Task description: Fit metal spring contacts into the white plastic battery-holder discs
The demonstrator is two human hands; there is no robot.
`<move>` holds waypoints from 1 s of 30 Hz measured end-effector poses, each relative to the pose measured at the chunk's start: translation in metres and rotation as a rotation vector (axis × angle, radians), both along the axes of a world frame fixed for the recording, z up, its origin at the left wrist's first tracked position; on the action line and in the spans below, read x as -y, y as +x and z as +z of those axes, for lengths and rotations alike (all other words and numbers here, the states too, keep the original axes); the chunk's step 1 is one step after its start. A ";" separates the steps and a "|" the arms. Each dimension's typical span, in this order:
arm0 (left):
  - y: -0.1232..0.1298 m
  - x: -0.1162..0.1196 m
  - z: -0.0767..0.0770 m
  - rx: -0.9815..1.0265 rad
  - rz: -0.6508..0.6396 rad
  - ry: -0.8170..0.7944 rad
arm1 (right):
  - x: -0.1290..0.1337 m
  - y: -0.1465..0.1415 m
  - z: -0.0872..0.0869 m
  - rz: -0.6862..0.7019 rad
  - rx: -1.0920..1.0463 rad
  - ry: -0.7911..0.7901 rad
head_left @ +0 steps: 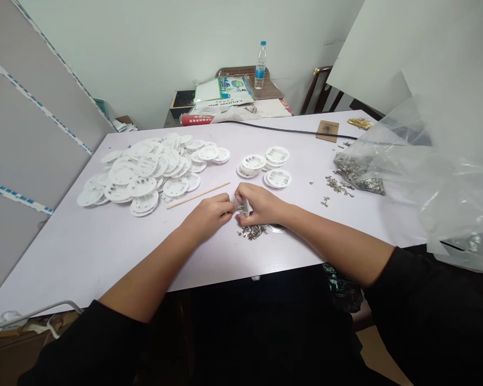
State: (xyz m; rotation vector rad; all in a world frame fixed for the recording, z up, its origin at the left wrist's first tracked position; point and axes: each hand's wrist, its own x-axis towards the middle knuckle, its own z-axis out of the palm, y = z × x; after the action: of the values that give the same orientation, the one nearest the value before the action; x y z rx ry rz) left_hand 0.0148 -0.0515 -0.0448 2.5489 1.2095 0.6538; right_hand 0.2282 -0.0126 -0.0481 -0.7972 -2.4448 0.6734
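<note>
My right hand [258, 205] is closed round a white round plastic disc [244, 207], tilted on edge above the table. Right against the disc, my left hand [212, 215] has its fingers pinched together. A speck of yellow shows between those fingers, too small to name. Below my hands lies a small heap of metal pieces [253, 231], partly hidden by the right hand. Behind them, short stacks of white discs [277, 178] with metal bits on their faces rest on the table. A thin wooden stick [198, 196] lies left of the hands.
A large pile of white discs [145, 166] covers the table's left part. On the right are loose metal pieces [338, 185], a clear bag of metal parts [360, 172] and draped plastic sheeting [438, 182]. A black cable [282, 129] crosses the back; beyond it stands a water bottle [260, 69].
</note>
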 end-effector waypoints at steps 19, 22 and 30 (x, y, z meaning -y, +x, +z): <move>0.013 0.003 0.003 -0.136 0.062 0.014 | -0.001 -0.003 -0.003 -0.018 -0.061 -0.017; 0.013 0.002 0.002 -0.150 0.079 -0.003 | -0.001 -0.003 -0.003 -0.024 -0.055 -0.017; -0.004 0.001 0.008 0.002 0.118 0.068 | 0.001 0.001 0.000 -0.086 -0.100 -0.049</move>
State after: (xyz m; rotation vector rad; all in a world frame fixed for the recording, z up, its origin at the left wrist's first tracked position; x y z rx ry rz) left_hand 0.0110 -0.0529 -0.0366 2.5462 1.3679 0.7350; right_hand 0.2294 -0.0131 -0.0486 -0.8620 -2.2990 0.7255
